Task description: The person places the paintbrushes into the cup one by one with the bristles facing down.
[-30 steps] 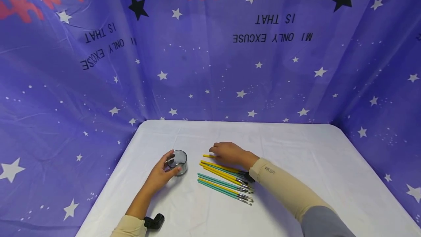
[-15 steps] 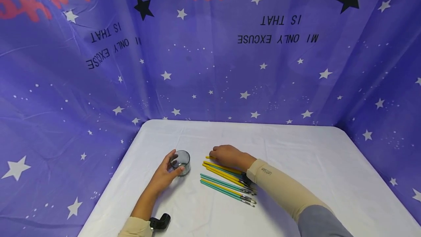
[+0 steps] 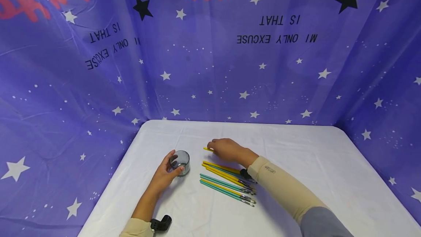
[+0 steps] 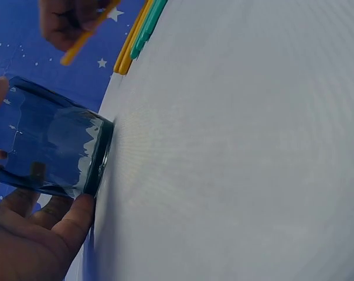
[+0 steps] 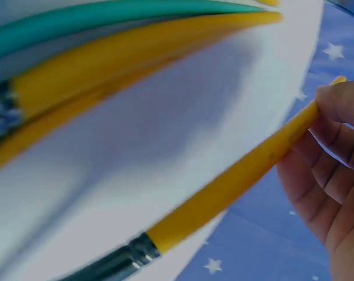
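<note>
A clear grey-tinted glass cup [image 3: 182, 161] stands upright on the white table, and my left hand [image 3: 164, 173] holds it round its side. In the left wrist view the fingers curl beneath the glass wall [image 4: 54, 137]. My right hand [image 3: 228, 150] pinches a yellow-handled paintbrush [image 5: 224, 190] near the handle's end, above the table; its ferrule points down in the right wrist view and its bristles lie out of frame. Below the right hand, several yellow and green paintbrushes [image 3: 223, 185] lie side by side, handle ends toward the cup and bristles toward the right.
The white-covered table [image 3: 296, 178] has rounded far corners. A purple star-printed curtain [image 3: 210, 65] hangs at the back and on both sides. A black wrist camera [image 3: 162, 223] is strapped to the left wrist, low over the table.
My right hand has lifted the yellow paintbrush off the table and away from the others. The left hand keeps its hold on the cup. The head view has shifted slightly.
</note>
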`<state>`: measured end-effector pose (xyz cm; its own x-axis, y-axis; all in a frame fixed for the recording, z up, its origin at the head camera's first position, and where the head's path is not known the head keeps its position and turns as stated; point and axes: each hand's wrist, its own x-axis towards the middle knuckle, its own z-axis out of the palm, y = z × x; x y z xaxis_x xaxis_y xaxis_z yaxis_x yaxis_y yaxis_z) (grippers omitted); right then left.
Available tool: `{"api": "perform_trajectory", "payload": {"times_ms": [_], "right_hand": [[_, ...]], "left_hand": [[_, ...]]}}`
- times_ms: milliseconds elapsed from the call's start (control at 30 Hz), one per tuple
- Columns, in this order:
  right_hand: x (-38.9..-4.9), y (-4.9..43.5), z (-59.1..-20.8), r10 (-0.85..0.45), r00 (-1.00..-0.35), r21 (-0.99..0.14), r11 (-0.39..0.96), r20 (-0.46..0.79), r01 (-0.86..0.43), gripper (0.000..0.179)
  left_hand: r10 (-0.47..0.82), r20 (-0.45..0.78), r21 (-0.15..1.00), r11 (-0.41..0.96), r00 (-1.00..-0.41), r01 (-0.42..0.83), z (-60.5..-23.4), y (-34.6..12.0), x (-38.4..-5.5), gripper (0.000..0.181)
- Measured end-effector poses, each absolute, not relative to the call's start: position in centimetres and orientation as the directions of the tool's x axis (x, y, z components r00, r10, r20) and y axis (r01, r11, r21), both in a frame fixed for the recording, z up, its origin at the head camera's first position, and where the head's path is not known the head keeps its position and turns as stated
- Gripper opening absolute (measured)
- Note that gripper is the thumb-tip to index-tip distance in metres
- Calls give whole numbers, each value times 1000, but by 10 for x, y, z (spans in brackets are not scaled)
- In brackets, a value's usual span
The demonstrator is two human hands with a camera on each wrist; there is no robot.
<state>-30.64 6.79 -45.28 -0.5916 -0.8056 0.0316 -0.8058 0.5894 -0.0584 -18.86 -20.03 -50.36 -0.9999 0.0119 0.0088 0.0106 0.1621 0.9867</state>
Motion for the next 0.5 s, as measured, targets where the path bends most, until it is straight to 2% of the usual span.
{"api": "perform_trajectory", "payload": {"times_ms": [267, 500], "right_hand": [[-301, 69, -421, -777, -611, -151, 593, 149, -791, 23], [-295, 71, -400, -722, -647, -319, 570, 245, -757, 25]], "left_hand": [[6, -14, 990, 141, -1000, -13, -503, -198, -188, 81], [9, -7, 990, 143, -1000, -5, -500, -196, -187, 80]]}}
